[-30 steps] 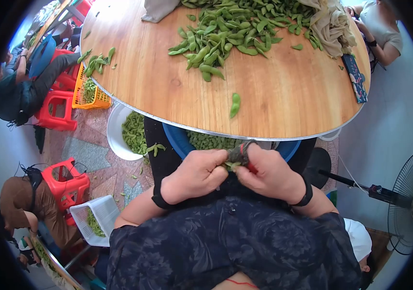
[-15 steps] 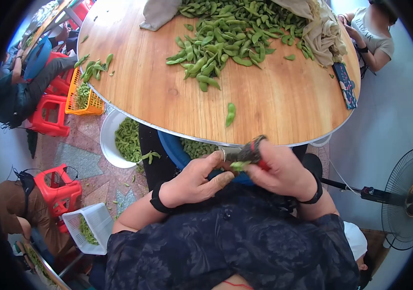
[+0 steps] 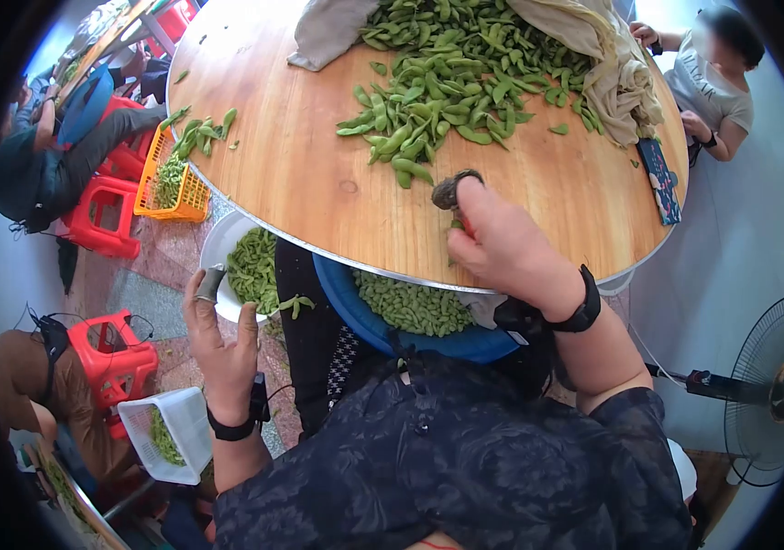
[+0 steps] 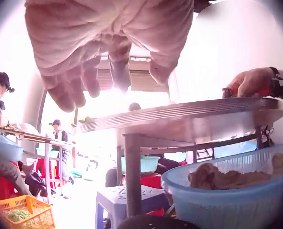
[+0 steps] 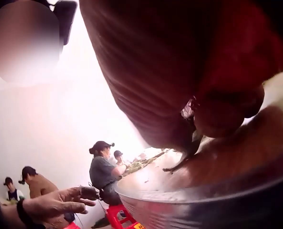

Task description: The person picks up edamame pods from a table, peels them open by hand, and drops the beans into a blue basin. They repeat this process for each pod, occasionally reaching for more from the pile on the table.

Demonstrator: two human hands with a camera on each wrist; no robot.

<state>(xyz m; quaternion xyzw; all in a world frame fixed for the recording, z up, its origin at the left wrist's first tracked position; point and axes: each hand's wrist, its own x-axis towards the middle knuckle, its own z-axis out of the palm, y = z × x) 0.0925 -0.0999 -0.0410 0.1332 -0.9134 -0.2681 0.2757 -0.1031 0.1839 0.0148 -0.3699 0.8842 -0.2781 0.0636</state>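
My left hand (image 3: pixel 227 367) is held out to the left beside the white bucket, fingers spread and nothing in it. A grey cover (image 3: pixel 210 283) sits on one of its fingertips. Over the near part of the round table (image 3: pixel 300 174), my right hand (image 3: pixel 513 240) has a dark wrap (image 3: pixel 456 188) on one finger and something red by the fingers. Its fingertips pinch a green soybean pod (image 5: pixel 179 163) close over the tabletop; the hand mostly hides the pod in the head view. Ahead lies a heap of soybean pods (image 3: pixel 447 92).
Below the table edge stands a blue basin (image 3: pixel 493 346) with shelled beans (image 3: pixel 415 305). Left of it is a white bucket (image 3: pixel 218 240) of pods. Cloths (image 3: pixel 625 82) lie by the heap, a patterned case (image 3: pixel 657 183) at the right edge. A fan (image 3: pixel 777 376) stands right; people sit around.
My hands were together over the basin and have parted. The left swung out left; the right moved forward onto the table, where the lone pod lay.
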